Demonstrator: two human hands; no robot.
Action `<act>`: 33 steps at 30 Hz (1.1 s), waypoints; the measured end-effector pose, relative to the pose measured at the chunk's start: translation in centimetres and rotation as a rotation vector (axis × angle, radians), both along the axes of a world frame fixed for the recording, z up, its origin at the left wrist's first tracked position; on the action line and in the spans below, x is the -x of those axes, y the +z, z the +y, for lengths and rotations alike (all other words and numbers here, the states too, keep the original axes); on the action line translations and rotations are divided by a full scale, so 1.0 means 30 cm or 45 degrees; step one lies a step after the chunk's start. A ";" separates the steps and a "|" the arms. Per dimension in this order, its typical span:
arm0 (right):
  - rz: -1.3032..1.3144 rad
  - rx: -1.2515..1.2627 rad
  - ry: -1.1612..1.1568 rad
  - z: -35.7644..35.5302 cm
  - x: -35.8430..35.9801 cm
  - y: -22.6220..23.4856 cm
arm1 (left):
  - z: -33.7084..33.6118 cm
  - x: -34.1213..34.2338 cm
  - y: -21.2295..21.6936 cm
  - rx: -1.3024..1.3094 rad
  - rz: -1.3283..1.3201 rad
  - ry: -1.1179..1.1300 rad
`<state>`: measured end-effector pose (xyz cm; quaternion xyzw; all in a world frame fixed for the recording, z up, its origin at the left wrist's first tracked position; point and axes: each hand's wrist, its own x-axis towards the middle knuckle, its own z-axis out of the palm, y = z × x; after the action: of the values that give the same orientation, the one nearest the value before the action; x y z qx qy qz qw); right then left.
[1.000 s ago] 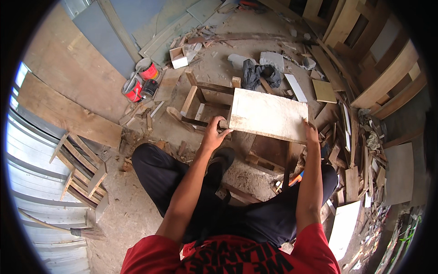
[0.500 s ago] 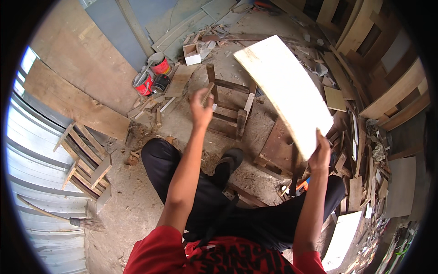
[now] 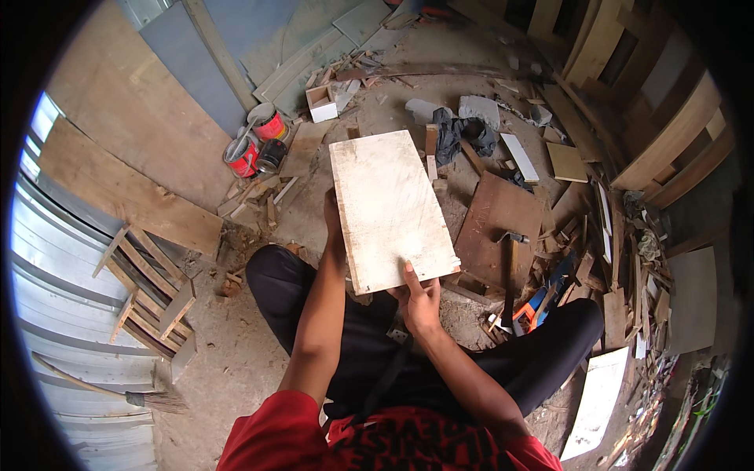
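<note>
- The board (image 3: pixel 390 210) has come down from its raised, slanted position of half a second ago and now lies flat in front of the person, above the knees.
- The left hand (image 3: pixel 333 222), which was free in the air before, now grips the left edge of the board; most of the hand is hidden under it.
- The right hand (image 3: pixel 419 298) holds the near edge of the board, with the thumb pressed on the top face.
- A hammer (image 3: pixel 510 267) lies on a brown panel (image 3: pixel 495 212) just to the right of the board.
- Two red cans (image 3: pixel 255 140) stand near the wall, to the left and well apart from the board.
- Wood scraps (image 3: pixel 255 196) cover the ground between the cans and the board.
</note>
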<state>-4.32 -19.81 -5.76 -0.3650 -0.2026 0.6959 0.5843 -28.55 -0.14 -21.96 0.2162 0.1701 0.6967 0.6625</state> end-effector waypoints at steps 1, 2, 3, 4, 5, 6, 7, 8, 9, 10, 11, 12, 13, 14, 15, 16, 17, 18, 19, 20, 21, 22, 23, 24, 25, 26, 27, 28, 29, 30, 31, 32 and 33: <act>-0.012 -0.001 -0.022 0.009 0.010 -0.011 | -0.028 -0.075 -0.002 -0.083 -0.161 -0.093; -0.019 -0.005 -0.037 0.029 0.027 -0.009 | -0.047 -0.116 0.008 -0.126 -0.242 -0.144; -0.024 -0.010 -0.046 0.053 0.043 -0.007 | -0.062 -0.148 0.018 -0.164 -0.305 -0.178; -0.027 -0.024 -0.075 0.074 0.058 -0.007 | -0.076 -0.174 0.030 -0.183 -0.331 -0.183; -0.020 -0.020 -0.088 0.092 0.066 -0.011 | -0.090 -0.185 0.043 -0.158 -0.280 -0.125; -0.025 -0.018 -0.116 0.116 0.055 -0.021 | -0.102 -0.211 0.065 -0.103 -0.176 -0.047; -0.031 -0.015 -0.144 0.139 0.039 -0.041 | -0.113 -0.220 0.091 0.038 0.110 0.121; -0.023 -0.046 -0.167 0.172 0.004 -0.105 | -0.120 -0.245 0.131 0.209 0.397 0.246; -0.024 -0.022 -0.138 0.193 -0.036 -0.144 | -0.130 -0.245 0.168 0.367 0.690 0.401; -0.043 -0.078 -0.130 0.221 -0.075 -0.193 | -0.120 -0.249 0.208 0.584 0.797 0.469; -0.033 -0.143 -0.086 0.235 -0.066 -0.205 | -0.099 -0.185 0.198 0.589 0.511 0.541; -0.050 -0.122 -0.092 0.235 -0.121 -0.215 | -0.118 -0.245 0.252 0.668 0.340 0.534; -0.076 -0.084 -0.118 0.237 -0.172 -0.225 | -0.135 -0.306 0.310 0.748 0.168 0.525; -0.045 -0.068 -0.079 0.229 -0.136 -0.189 | -0.106 -0.231 0.290 0.736 0.217 0.619; -0.037 -0.036 -0.071 0.220 -0.126 -0.179 | -0.077 -0.206 0.289 0.750 0.301 0.745; -0.049 -0.046 -0.072 0.212 -0.107 -0.170 | -0.063 -0.191 0.282 0.845 0.545 0.816; -0.065 -0.042 -0.122 0.209 -0.141 -0.197 | -0.058 -0.279 0.334 0.944 0.781 0.817; -0.055 -0.049 -0.131 0.201 -0.124 -0.208 | -0.046 -0.272 0.330 0.861 0.849 0.805; -0.046 -0.057 -0.138 0.197 -0.111 -0.216 | -0.028 -0.264 0.330 0.776 0.915 0.793; -0.047 -0.064 -0.160 0.199 -0.104 -0.226 | -0.009 -0.258 0.336 0.688 0.988 0.779; -0.049 -0.072 -0.180 0.205 -0.097 -0.233 | 0.009 -0.247 0.343 0.710 1.104 0.752; -0.052 -0.082 -0.200 0.211 -0.093 -0.239 | 0.027 -0.230 0.352 0.732 1.218 0.725; -0.050 -0.050 -0.193 0.211 -0.086 -0.233 | 0.040 -0.204 0.362 0.762 1.338 0.699; -0.056 -0.010 -0.194 0.202 -0.094 -0.218 | 0.047 -0.201 0.385 0.708 1.344 0.656; -0.063 0.029 -0.194 0.193 -0.101 -0.202 | 0.052 -0.196 0.409 0.724 1.321 0.588; -0.087 0.059 -0.210 0.171 -0.116 -0.199 | 0.045 -0.211 0.445 0.745 1.298 0.504; -0.090 0.072 -0.200 0.149 -0.103 -0.181 | 0.042 -0.179 0.479 0.760 1.281 0.458; -0.094 0.085 -0.191 0.126 -0.091 -0.166 | 0.074 -0.119 0.418 0.658 1.288 0.438; -0.104 0.111 -0.195 0.102 -0.089 -0.158 | 0.076 -0.088 0.401 0.644 1.334 0.402; -0.122 0.131 -0.206 0.076 -0.094 -0.149 | 0.081 -0.070 0.387 0.623 1.372 0.361; -0.139 0.152 -0.217 0.048 -0.100 -0.156 | 0.084 -0.051 0.373 0.602 1.411 0.318; -0.231 0.091 -0.254 0.024 -0.116 -0.225 | 0.092 -0.037 0.361 0.523 1.327 0.217; -0.234 0.064 -0.248 -0.001 -0.141 -0.232 | 0.094 -0.054 0.359 0.525 1.344 0.184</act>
<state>-0.09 -19.84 -12.74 -0.4598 -0.2014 0.6044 0.6186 -26.94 2.69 -11.20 0.3889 0.6248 0.4904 0.4668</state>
